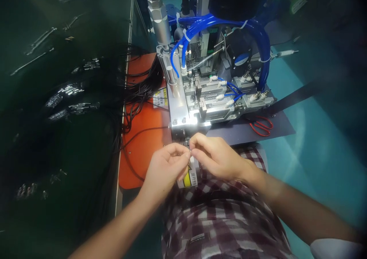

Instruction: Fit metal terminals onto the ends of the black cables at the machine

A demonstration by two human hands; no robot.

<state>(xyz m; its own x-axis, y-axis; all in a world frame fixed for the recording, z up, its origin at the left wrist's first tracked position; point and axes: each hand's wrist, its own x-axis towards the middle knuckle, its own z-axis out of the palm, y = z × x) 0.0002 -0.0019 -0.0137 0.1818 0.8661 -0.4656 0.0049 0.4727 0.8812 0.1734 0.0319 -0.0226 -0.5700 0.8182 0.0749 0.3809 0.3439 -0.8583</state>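
My left hand (168, 165) and my right hand (218, 156) meet fingertip to fingertip just below the front edge of a small metal machine (200, 98). Both hands are pinched on a tiny dark part (187, 145) at the end of a thin black cable (137, 135); the part is too small to name. The cable runs left over an orange mat (143, 144). Below the fingers a white tag with a yellow warning label (189, 178) shows. My checked shirt (218, 220) fills the lower middle.
The machine carries blue air hoses (218, 22) and a silver cylinder (160, 22). Red-handled scissors (261, 126) lie on a dark sheet to its right. A bundle of black cables (137, 91) and several metal-tipped cables (71, 94) lie on the dark green table at left.
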